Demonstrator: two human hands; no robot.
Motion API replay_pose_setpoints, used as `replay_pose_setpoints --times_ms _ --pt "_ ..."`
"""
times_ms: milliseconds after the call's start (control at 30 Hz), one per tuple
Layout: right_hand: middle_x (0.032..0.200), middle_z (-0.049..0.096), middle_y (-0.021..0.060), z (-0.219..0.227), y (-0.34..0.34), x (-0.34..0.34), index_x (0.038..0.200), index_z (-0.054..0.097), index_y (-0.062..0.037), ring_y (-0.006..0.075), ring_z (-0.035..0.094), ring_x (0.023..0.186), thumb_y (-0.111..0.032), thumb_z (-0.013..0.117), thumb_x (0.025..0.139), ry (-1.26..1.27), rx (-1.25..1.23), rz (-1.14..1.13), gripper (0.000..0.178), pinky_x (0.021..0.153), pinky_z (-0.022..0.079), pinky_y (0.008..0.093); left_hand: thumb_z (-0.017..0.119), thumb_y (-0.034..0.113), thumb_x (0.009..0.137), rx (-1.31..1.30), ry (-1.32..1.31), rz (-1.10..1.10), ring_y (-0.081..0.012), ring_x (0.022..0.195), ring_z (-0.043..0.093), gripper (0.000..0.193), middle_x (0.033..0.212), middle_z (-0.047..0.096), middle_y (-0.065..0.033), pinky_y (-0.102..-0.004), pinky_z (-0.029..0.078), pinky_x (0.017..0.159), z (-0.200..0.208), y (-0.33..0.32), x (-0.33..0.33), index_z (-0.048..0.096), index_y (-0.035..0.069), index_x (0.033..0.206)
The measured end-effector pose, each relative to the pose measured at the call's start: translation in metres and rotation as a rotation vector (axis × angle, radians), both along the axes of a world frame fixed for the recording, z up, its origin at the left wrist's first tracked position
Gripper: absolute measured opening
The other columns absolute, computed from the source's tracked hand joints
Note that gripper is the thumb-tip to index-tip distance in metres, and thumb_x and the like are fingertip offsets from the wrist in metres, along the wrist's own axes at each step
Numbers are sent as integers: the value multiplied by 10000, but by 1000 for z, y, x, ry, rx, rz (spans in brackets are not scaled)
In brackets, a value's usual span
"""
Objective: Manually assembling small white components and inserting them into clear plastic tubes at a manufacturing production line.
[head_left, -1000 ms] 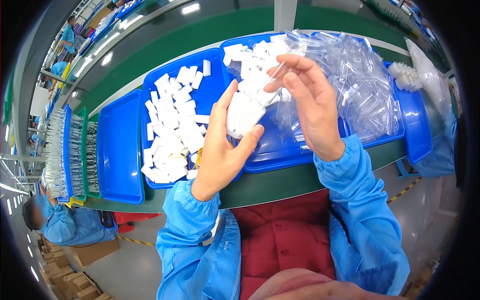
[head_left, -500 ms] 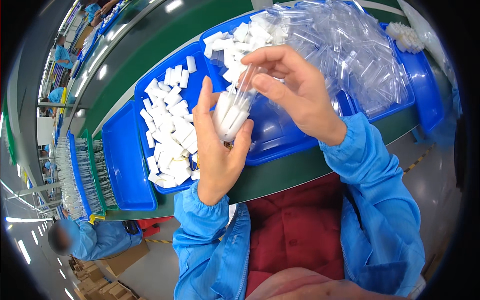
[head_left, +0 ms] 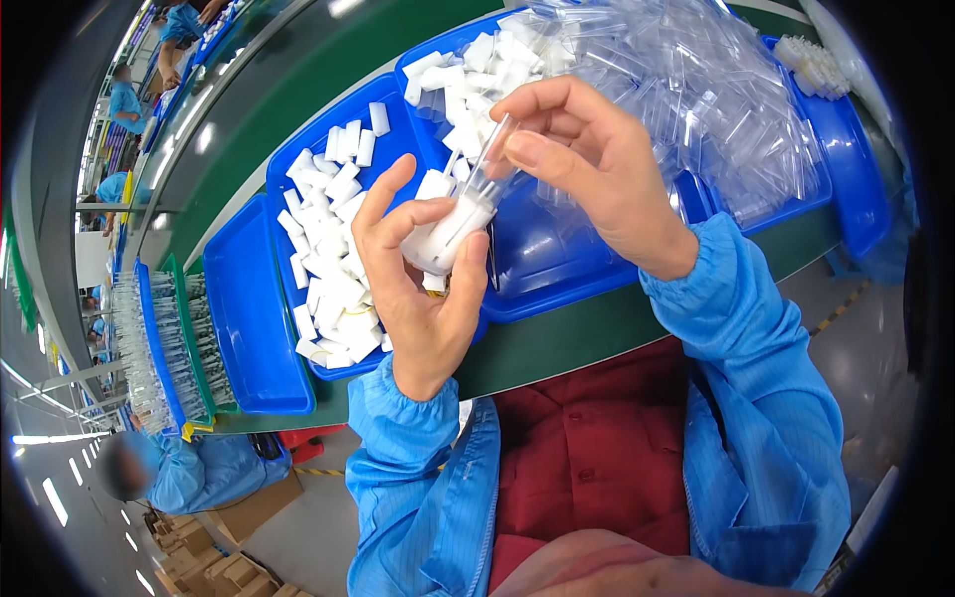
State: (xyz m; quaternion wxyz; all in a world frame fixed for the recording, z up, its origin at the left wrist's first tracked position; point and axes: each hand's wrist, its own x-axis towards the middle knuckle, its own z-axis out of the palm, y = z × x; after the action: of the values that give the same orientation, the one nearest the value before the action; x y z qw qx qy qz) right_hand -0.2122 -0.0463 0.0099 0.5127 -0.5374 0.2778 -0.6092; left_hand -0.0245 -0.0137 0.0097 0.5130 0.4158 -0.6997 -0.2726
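Note:
Between the thumb and fingers of my left hand (head_left: 423, 318) is a small bundle of white plastic pieces (head_left: 450, 237), with clear tube ends rising from it. My right hand (head_left: 622, 189) pinches the upper end of a clear plastic tube (head_left: 494, 154) with thumb and forefinger. The tube slants down to the white pieces; whether it sits inside one, I cannot tell. Below and left of my hands, a blue tray (head_left: 398, 124) holds a heap of loose white pieces (head_left: 328, 239). Clear tubes (head_left: 696, 109) are piled beyond my right hand.
More white pieces (head_left: 477, 75) lie in the tray behind my hands. A blue tray (head_left: 261, 328) stands at the left, beside racks of thin parts (head_left: 149, 348). At far right another blue tray (head_left: 856, 179) holds pale parts (head_left: 811, 68). Other people work in the background.
My left hand has tilted the bundle and moved slightly left, its fingers shifting on it. My right hand has risen a little and still pinches at a tube end.

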Motion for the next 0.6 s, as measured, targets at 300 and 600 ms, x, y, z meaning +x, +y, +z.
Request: replay_pose_setpoints --times_ms 300,600 --pt "1005 681 99 1 6 5 1135 589 -5 169 659 964 -153 681 921 41 -133 -83 276 899 507 306 691 17 844 -121 -60 61 -280 1191 533 291 1378 450 -215 -364 480 917 -7 -5 4 581 13 1114" --pt "997 682 95 0 7 8 1113 588 -16 169 652 962 -135 701 902 137 -303 -177 267 903 499 313 593 41 936 214 440 -124 -257 1119 601 208 1413 405 -214 -342 619 802 6 -2 -1 548 -21 1129"
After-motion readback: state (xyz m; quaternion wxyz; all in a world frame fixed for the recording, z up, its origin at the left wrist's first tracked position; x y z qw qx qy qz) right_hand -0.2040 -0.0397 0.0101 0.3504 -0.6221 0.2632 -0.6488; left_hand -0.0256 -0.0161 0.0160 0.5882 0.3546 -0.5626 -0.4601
